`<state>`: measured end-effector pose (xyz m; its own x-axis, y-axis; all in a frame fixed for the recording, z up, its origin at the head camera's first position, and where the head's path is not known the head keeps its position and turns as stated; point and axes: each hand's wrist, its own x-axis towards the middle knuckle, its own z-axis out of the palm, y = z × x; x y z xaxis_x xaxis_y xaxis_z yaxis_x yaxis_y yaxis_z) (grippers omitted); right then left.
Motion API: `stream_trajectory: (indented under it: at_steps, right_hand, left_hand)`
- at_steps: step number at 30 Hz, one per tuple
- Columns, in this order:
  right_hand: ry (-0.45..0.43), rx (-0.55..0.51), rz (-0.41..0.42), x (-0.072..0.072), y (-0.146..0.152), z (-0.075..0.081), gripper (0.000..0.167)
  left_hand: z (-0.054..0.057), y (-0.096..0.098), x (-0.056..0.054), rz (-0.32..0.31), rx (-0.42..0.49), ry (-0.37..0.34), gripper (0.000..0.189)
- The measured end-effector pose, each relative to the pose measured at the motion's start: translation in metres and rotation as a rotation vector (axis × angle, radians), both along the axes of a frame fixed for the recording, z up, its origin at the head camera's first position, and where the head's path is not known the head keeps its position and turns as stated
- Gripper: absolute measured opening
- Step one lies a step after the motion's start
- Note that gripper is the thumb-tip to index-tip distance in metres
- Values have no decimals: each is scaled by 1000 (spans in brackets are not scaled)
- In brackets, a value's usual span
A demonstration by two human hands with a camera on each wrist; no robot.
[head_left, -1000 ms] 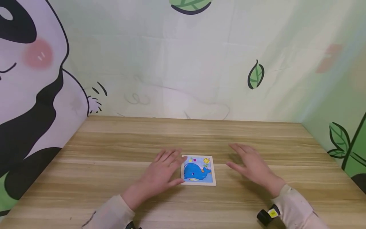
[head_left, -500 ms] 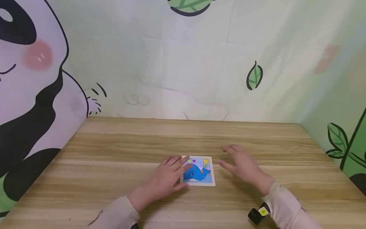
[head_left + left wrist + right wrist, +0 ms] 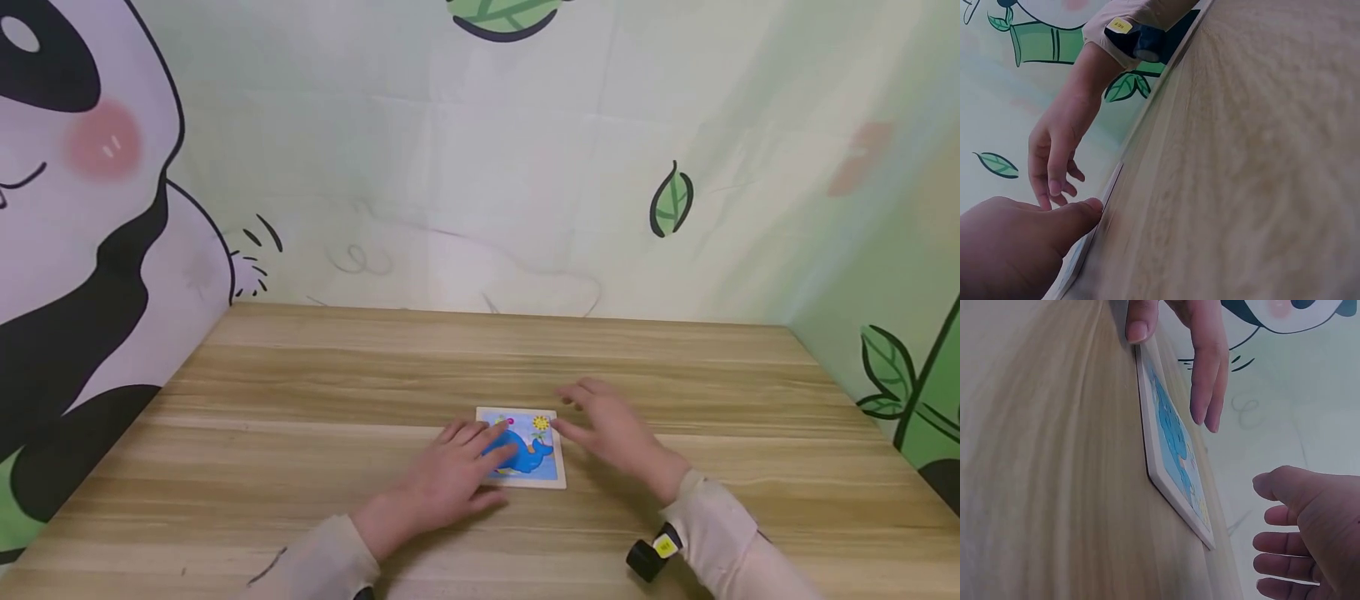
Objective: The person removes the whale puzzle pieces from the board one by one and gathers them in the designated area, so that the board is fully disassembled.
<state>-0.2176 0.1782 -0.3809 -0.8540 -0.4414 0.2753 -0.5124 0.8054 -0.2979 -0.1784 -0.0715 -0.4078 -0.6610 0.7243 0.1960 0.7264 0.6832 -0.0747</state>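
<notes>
A square picture board (image 3: 551, 472) with a pale rim and a blue whale on it lies flat on the wooden table. My left hand (image 3: 448, 473) reaches over the board's left part, its fingers spread and fairly straight. In the right wrist view that hand's thumb is at the edge of the board (image 3: 1175, 440), while other fingers hover above its face. Just beyond the board's right edge, my right hand (image 3: 621, 432) is held above the table. Its fingers are loosely bent with nothing in them, as the right hand (image 3: 1063, 137) in the left wrist view also shows.
The wooden table (image 3: 315, 367) runs back to a pale wall (image 3: 450, 167) with printed leaves. A panda print (image 3: 52, 250) covers the left wall. A black device with a yellow label (image 3: 652, 553) sits at the right wrist.
My left hand has moved right, so its fingers cover more of the board. My right hand has come left toward the board's right edge. The board has stayed about where it was.
</notes>
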Motion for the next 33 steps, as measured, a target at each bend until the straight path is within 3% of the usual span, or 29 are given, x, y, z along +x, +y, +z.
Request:
stream_trajectory:
  at_steps: [13, 22, 33]
  right_hand:
    - [-34, 8, 73, -8, -19, -5, 37]
    - [-100, 22, 55, -12, -29, -6, 38]
    - [-74, 74, 107, -16, -45, -7, 30]
  left_hand:
    - [-7, 6, 4, 4, 1, -33, 55]
    - [-8, 7, 7, 4, -7, -57, 55]
    - [-14, 7, 9, 22, -12, -78, 49]
